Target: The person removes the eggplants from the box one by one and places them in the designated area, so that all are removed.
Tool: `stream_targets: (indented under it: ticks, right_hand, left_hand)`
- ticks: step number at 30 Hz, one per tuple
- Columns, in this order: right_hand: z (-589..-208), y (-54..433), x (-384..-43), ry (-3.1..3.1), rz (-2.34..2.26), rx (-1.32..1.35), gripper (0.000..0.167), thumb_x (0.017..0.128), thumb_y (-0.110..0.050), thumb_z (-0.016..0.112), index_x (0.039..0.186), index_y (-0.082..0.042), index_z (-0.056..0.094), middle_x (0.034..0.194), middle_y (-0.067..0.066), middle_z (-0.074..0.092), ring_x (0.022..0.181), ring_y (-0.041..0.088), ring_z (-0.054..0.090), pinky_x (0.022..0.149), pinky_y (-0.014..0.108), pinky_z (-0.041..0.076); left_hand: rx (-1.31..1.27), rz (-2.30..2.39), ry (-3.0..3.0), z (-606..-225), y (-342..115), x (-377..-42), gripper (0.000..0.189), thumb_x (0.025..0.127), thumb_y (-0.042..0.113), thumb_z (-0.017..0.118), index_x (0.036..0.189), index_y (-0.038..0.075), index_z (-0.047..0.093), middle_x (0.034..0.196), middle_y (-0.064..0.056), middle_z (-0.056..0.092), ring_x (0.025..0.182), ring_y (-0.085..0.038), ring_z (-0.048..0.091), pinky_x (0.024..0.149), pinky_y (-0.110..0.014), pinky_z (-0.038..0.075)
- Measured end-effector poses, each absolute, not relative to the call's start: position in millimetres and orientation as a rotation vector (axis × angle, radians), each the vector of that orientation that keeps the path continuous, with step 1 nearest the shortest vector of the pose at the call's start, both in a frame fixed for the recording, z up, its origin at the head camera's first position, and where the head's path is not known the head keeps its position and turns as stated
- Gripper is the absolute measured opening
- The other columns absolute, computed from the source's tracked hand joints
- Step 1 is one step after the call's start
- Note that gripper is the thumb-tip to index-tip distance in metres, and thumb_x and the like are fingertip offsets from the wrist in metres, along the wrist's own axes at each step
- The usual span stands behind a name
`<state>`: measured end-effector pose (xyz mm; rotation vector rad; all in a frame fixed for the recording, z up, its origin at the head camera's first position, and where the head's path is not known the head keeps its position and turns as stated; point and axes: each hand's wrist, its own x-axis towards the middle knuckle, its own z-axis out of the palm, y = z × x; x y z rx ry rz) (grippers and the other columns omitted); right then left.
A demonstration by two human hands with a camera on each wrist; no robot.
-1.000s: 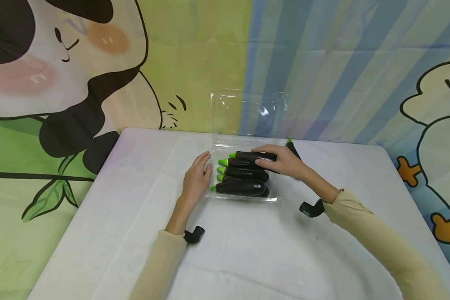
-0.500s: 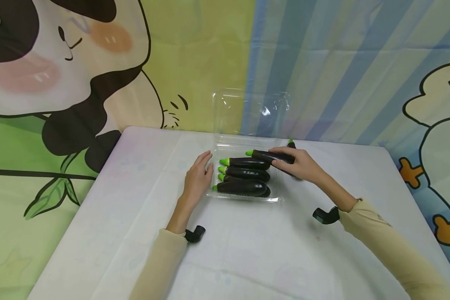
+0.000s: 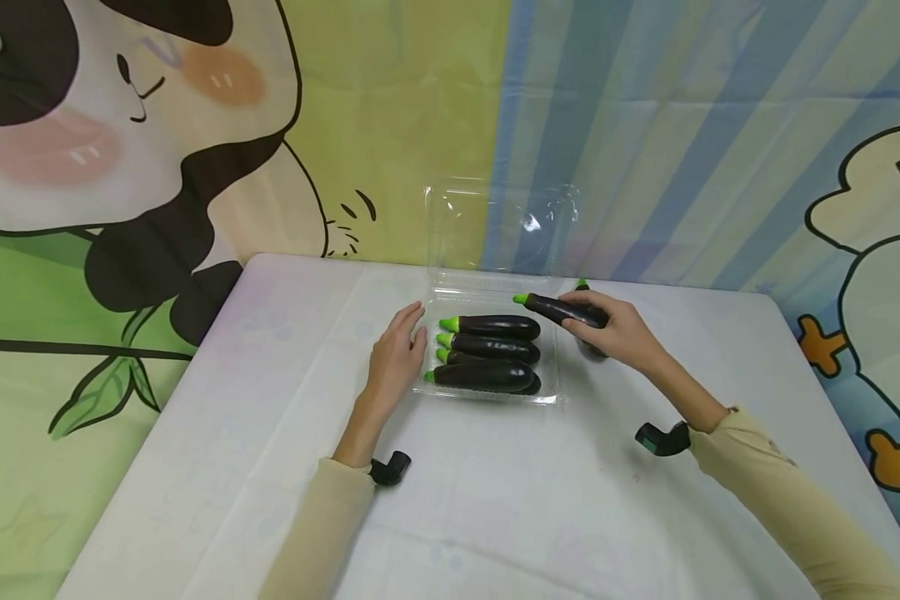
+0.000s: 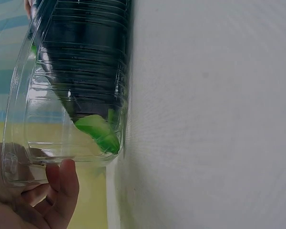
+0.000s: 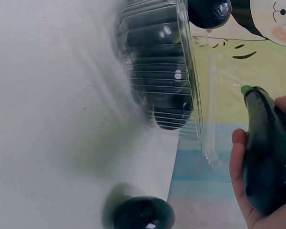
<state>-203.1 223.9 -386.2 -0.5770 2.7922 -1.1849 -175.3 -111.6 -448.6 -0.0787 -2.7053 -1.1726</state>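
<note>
My right hand (image 3: 613, 332) holds a glossy dark eggplant (image 3: 562, 310) with a green stem end, raised above the table at the container's right side. Thumb and fingers grip its body in the right wrist view. A clear plastic clamshell container (image 3: 487, 398) stands with its lid (image 3: 502, 225) up. Several eggplants (image 3: 492, 346) lie in it, stems to the left. My left hand (image 3: 393, 358) stays at the container's left side, fingers loosely extended at the rim. The left wrist view shows these fingers (image 4: 69, 181) beside the plastic corner.
Another eggplant (image 5: 144, 213) lies on the table right of the container, partly hidden behind my right hand in the head view. A white cloth covers the table (image 3: 495, 508). A printed cartoon curtain (image 3: 397, 125) hangs behind its back edge.
My right hand has lifted the rearmost eggplant from the container and carried it to the right, past the container's edge. My left hand has stayed in place.
</note>
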Motion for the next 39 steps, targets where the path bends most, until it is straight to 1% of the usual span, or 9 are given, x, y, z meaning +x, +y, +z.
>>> stream_targets:
  ticks: [7, 11, 14, 16, 22, 28, 33, 37, 39]
  right_hand:
    - [-391, 235, -201, 2.874, -1.224, -0.393, 0.041, 0.094, -0.032, 0.061, 0.133, -0.018, 0.056, 0.128, 0.013, 0.06, 0.09, 0.021, 0.057, 0.068, 0.026, 0.047]
    - [-392, 244, -200, 2.905, -1.286, -0.356, 0.039, 0.097, -0.032, 0.056, 0.133, -0.018, 0.057, 0.127, 0.013, 0.061, 0.083, 0.009, 0.058, 0.065, 0.021, 0.047]
    - [-394, 250, -199, 2.925, -1.335, -0.315, 0.037, 0.098, -0.032, 0.053, 0.132, -0.017, 0.058, 0.126, 0.014, 0.062, 0.08, -0.001, 0.057, 0.065, 0.017, 0.047]
    - [-395, 254, -198, 2.942, -1.347, -0.291, 0.038, 0.099, -0.032, 0.052, 0.133, -0.017, 0.058, 0.127, 0.015, 0.061, 0.08, -0.005, 0.056, 0.065, 0.016, 0.046]
    - [-397, 259, -198, 2.976, -1.37, -0.17, 0.039, 0.098, -0.035, 0.052, 0.133, -0.018, 0.057, 0.129, 0.013, 0.06, 0.079, -0.009, 0.054, 0.062, 0.015, 0.045]
    - [-399, 264, -200, 3.004, -1.42, -0.107, 0.04, 0.096, -0.033, 0.057, 0.132, -0.015, 0.058, 0.123, 0.016, 0.061, 0.079, -0.01, 0.054, 0.059, 0.015, 0.046]
    - [-403, 269, -201, 3.014, -1.417, -0.057, 0.043, 0.095, -0.034, 0.06, 0.133, -0.015, 0.057, 0.13, 0.014, 0.056, 0.083, -0.01, 0.052, 0.06, 0.013, 0.046]
    - [-407, 273, -202, 3.032, -1.435, -0.033, 0.045, 0.093, -0.034, 0.063, 0.134, -0.015, 0.058, 0.132, 0.011, 0.054, 0.084, -0.012, 0.051, 0.06, 0.01, 0.046]
    - [-409, 274, -202, 3.029, -1.451, -0.035, 0.045, 0.093, -0.034, 0.063, 0.134, -0.016, 0.058, 0.132, 0.01, 0.053, 0.078, -0.013, 0.053, 0.059, 0.011, 0.048]
  left_hand:
    - [-0.079, -1.183, -2.718, -449, -112, -175, 0.041, 0.099, 0.018, 0.051, 0.138, 0.007, 0.053, 0.148, -0.001, 0.048, 0.121, -0.026, 0.06, 0.097, -0.048, 0.049]
    - [-0.085, -1.185, -2.708, -449, -112, -175, 0.04, 0.099, 0.017, 0.052, 0.138, 0.006, 0.053, 0.147, -0.002, 0.049, 0.111, -0.026, 0.065, 0.091, -0.046, 0.052]
    - [-0.086, -1.184, -2.7, -448, -113, -175, 0.04, 0.099, 0.017, 0.052, 0.137, 0.005, 0.054, 0.147, -0.002, 0.049, 0.108, -0.026, 0.066, 0.091, -0.047, 0.052]
    - [-0.087, -1.184, -2.7, -447, -113, -175, 0.04, 0.099, 0.017, 0.051, 0.137, 0.005, 0.054, 0.147, -0.002, 0.05, 0.109, -0.026, 0.065, 0.093, -0.047, 0.051]
    - [-0.088, -1.18, -2.708, -448, -114, -175, 0.04, 0.099, 0.018, 0.05, 0.138, 0.006, 0.054, 0.147, 0.0, 0.049, 0.103, -0.025, 0.066, 0.088, -0.046, 0.052]
    - [-0.089, -1.184, -2.71, -448, -114, -175, 0.04, 0.099, 0.017, 0.051, 0.138, 0.005, 0.053, 0.148, -0.001, 0.049, 0.114, -0.027, 0.063, 0.093, -0.048, 0.051]
    - [-0.09, -1.185, -2.713, -449, -113, -176, 0.041, 0.099, 0.017, 0.051, 0.138, 0.006, 0.053, 0.148, -0.001, 0.049, 0.108, -0.026, 0.066, 0.09, -0.046, 0.052]
    - [-0.083, -1.184, -2.719, -449, -113, -176, 0.04, 0.099, 0.018, 0.05, 0.138, 0.007, 0.053, 0.148, -0.001, 0.049, 0.114, -0.026, 0.064, 0.093, -0.047, 0.051]
    - [-0.08, -1.184, -2.718, -448, -113, -175, 0.04, 0.1, 0.019, 0.05, 0.138, 0.007, 0.053, 0.148, -0.001, 0.049, 0.116, -0.026, 0.063, 0.094, -0.047, 0.051]
